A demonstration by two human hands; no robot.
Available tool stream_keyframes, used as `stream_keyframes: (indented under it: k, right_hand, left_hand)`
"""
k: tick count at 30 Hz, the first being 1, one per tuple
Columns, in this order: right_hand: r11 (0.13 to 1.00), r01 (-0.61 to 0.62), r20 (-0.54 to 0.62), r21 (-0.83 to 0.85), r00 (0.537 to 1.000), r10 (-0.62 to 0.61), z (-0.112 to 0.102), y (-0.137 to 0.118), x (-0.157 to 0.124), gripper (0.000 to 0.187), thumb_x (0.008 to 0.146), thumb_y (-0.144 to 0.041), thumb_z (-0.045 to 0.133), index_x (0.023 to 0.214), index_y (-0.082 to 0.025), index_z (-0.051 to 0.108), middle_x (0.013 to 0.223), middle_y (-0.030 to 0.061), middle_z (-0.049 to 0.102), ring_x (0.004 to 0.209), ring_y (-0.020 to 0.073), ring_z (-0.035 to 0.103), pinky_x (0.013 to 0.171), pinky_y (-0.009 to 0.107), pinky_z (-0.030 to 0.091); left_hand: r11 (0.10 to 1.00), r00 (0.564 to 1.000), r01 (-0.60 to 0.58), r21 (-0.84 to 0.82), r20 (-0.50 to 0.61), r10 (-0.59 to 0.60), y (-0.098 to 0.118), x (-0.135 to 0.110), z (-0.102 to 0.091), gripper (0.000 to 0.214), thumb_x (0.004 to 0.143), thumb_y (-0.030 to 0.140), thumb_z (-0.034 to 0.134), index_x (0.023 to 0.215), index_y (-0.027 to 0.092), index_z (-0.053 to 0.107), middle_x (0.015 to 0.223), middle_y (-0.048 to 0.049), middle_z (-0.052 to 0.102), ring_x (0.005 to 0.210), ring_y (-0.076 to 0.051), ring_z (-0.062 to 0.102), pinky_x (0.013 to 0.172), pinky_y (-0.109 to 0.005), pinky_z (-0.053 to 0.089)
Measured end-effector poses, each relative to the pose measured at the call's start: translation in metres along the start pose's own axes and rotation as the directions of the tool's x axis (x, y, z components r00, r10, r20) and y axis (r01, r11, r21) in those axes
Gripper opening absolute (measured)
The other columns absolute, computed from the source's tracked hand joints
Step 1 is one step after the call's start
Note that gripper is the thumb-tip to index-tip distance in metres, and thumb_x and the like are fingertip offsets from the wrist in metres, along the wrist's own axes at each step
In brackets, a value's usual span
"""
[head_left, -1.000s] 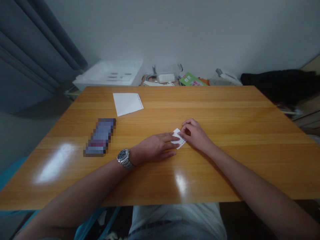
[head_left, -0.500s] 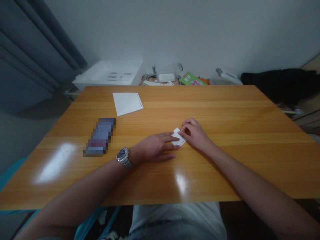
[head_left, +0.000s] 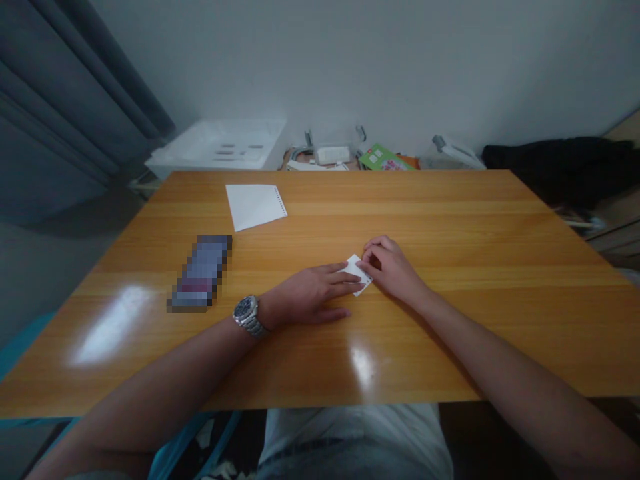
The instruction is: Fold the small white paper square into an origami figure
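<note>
A small folded piece of white paper [head_left: 356, 269] with a perforated edge lies on the wooden table [head_left: 450, 220] near its middle. My left hand [head_left: 310, 295] rests flat on the table with its fingers stretched out, the fingertips pressing on the paper's left part. A metal watch [head_left: 247, 313] is on that wrist. My right hand [head_left: 393, 268] comes in from the right with its fingers curled, pinching the paper's right edge.
A white sheet with a perforated edge [head_left: 254, 205] lies at the back left of the table. A pixelated dark flat object [head_left: 201, 272] lies left of my left hand. Behind the table are a white box [head_left: 220, 147], clutter and dark cloth [head_left: 555, 163].
My left fingertips have slid a little further over the paper, covering more of it. My right hand stays in place on the paper's right edge.
</note>
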State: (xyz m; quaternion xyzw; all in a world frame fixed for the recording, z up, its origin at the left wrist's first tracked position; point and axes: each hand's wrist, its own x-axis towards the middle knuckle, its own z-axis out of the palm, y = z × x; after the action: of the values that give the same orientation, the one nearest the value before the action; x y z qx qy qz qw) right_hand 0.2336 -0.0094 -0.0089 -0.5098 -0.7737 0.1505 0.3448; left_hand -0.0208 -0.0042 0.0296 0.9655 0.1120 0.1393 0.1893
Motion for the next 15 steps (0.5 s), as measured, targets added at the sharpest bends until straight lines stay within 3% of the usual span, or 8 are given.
stream_keyframes:
  k: [15]
  right_hand:
    - [1.000,0.006,0.005,-0.017,1.000,-0.006,0.0002,0.0007,-0.0009,0.015,0.092,-0.028,0.067,0.081,-0.023,0.059,0.101,0.0090,0.059,0.100,0.0271,0.059,0.092,0.046,0.049]
  left_hand:
    - [1.000,1.000,-0.016,0.005,0.013,0.016,-0.0017,-0.0010,-0.0011,0.045,0.100,0.042,0.058,0.140,0.021,0.058,0.150,-0.0106,0.054,0.149,-0.029,0.039,0.122,-0.046,0.038]
